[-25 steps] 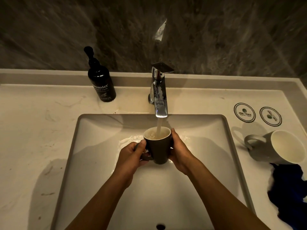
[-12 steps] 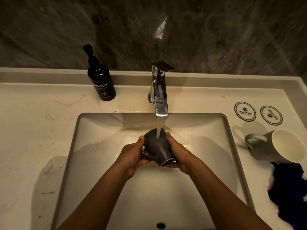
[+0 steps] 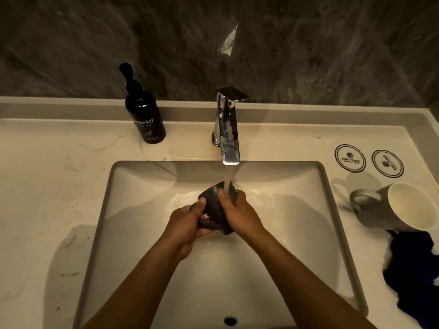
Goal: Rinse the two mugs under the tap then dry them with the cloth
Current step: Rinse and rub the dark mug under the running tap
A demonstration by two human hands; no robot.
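A dark grey mug [image 3: 212,205] is tipped upside down over the white sink basin [image 3: 147,210], under the running stream from the chrome tap [image 3: 228,129]. My left hand [image 3: 187,226] grips it by the handle side. My right hand [image 3: 234,211] wraps its fingers over the mug's outer wall, where the water falls on them. A second grey mug [image 3: 394,207] with a white inside lies on its side on the counter to the right, handle pointing left. The dark blue cloth [image 3: 413,276] is bunched just below that mug.
A black hand wash pump bottle [image 3: 145,115] stands on the counter left of the tap. Two round coasters [image 3: 350,158] lie at the back right. The drain hole [image 3: 230,321] is at the basin's near edge. A dark stone wall rises behind the counter.
The mug was upright and filling with water a second ago; it has since been turned over. My right hand's fingers have slid up over its wall under the stream.
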